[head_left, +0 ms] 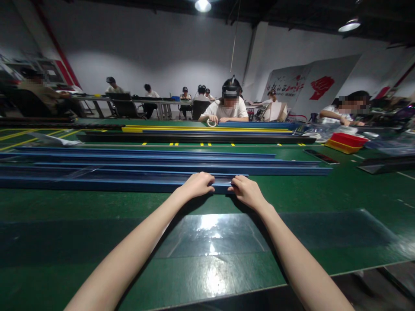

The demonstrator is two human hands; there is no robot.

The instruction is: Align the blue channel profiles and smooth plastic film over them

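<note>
A long blue U-shaped channel [155, 187] lies across the green table in front of me, its open side up. Near its right end, my left hand [198, 184] is closed with curled fingers over the channel's near wall. My right hand [246, 190] is closed on the channel's end, thumb and fingers pinched at the edge. A short stretch of channel shows between the hands. Some fingertips are hidden inside the channel. Below my wrists, a strip of clear plastic film [214, 235] lies flat on the table, reflecting the lamps.
More blue channels [292, 169] lie parallel just behind. Farther back are black and yellow strips [201, 129]. A phone [320, 156] and red and yellow trays [346, 141] stand right. A co-worker [228, 103] sits opposite beside a tape roll [211, 122]. The table's near edge [253, 292] is close.
</note>
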